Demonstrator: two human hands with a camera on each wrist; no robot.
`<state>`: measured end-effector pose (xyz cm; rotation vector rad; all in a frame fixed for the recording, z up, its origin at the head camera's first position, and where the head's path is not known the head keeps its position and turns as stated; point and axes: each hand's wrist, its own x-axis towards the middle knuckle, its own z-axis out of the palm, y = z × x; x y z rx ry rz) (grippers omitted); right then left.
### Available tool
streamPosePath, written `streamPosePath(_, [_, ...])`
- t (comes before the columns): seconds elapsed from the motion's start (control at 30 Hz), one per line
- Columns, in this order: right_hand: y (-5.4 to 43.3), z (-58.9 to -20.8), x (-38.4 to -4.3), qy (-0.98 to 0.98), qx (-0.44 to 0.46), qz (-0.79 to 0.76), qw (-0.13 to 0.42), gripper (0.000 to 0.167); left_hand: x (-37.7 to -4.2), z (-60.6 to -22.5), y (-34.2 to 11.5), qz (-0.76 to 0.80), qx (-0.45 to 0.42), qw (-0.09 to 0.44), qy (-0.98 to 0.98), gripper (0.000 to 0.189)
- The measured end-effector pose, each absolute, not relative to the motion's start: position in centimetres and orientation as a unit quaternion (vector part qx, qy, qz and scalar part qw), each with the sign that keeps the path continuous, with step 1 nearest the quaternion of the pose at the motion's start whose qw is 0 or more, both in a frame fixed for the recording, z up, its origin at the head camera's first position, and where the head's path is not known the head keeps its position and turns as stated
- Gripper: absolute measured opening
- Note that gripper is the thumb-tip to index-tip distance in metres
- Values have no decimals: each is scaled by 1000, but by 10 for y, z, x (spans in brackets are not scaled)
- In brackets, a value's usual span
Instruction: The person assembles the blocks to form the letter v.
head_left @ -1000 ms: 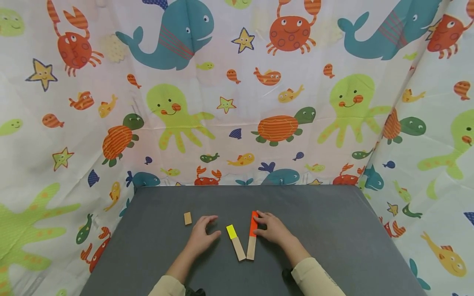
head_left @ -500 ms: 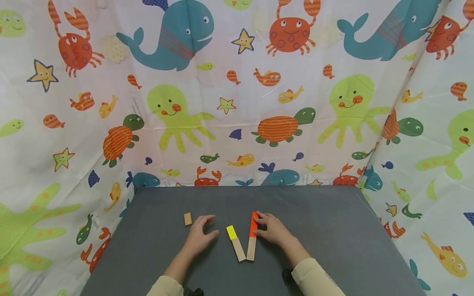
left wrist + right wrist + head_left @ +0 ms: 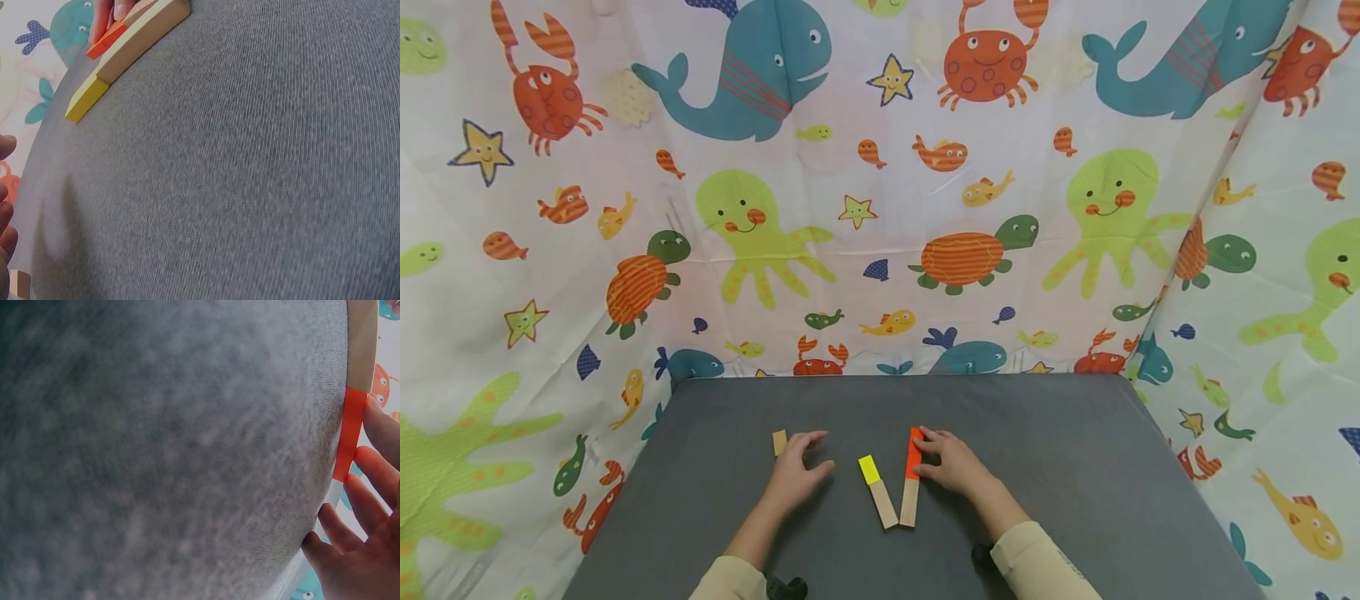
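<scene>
On the grey tabletop an orange block [image 3: 913,461] lies end to end with a plain wooden block [image 3: 908,505]. My right hand [image 3: 955,462] touches its right side, thumb near the joint and fingertips toward the far end; the fingers look loosely extended in the right wrist view. A yellow block [image 3: 868,469] lies end to end with another plain block [image 3: 883,504]; the two rows form a narrow V. My left hand [image 3: 793,475], fingers spread and holding nothing, hovers beside a small wooden block [image 3: 778,441], which it partly covers in the head view.
The grey cloth-covered table [image 3: 1075,483] ends at the back against a white curtain [image 3: 880,275] printed with sea animals. Dark wrist devices [image 3: 787,588] show at the cuffs of both sleeves.
My left hand has moved left, away from the yellow block and closer to the small wooden block, now overlapping it in view. The right hand and the two rows have stayed put.
</scene>
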<state>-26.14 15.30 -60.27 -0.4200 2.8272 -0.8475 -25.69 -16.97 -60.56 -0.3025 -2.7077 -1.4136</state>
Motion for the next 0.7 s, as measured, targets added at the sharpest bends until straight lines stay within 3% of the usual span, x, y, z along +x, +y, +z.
streamPosePath(0.7, [153, -601, -261, 946, -139, -281, 81, 60, -261, -615, -198, -421, -71, 87, -900, 54])
